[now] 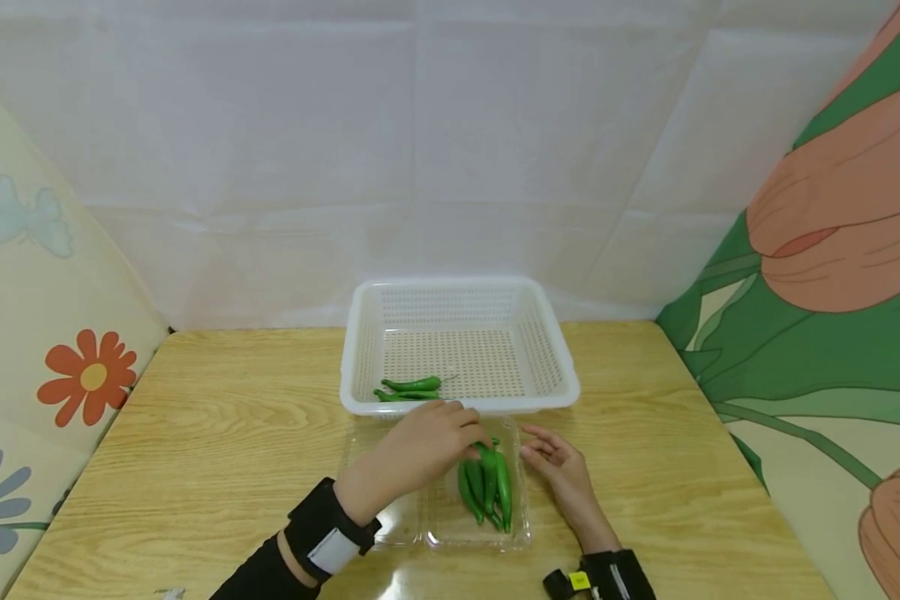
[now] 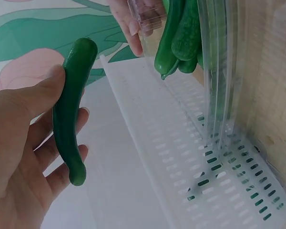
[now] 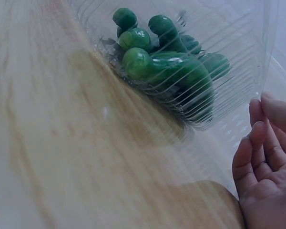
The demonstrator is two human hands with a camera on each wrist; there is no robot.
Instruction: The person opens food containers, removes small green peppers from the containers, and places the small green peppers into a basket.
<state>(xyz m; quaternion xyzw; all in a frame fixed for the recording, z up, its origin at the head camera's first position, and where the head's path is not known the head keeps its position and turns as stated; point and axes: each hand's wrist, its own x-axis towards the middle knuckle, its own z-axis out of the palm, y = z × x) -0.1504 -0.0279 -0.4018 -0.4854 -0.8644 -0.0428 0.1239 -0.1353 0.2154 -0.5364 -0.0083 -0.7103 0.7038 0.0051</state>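
My left hand pinches a green chili pepper between thumb and fingers; it reaches across the clear plastic clamshell box, close to the white basket's front rim. Several more green chili peppers lie side by side in the box's right half. At that half's right edge, my right hand pinches the rim with thumb and index fingertip, its other fingers loosely bent. In the right wrist view, the box's ribbed wall stands just beyond those fingertips.
Behind the box stands the white perforated basket, with green chili peppers at its front left. Everything rests on a wooden table. A white sheet hangs behind, and patterned panels flank both sides.
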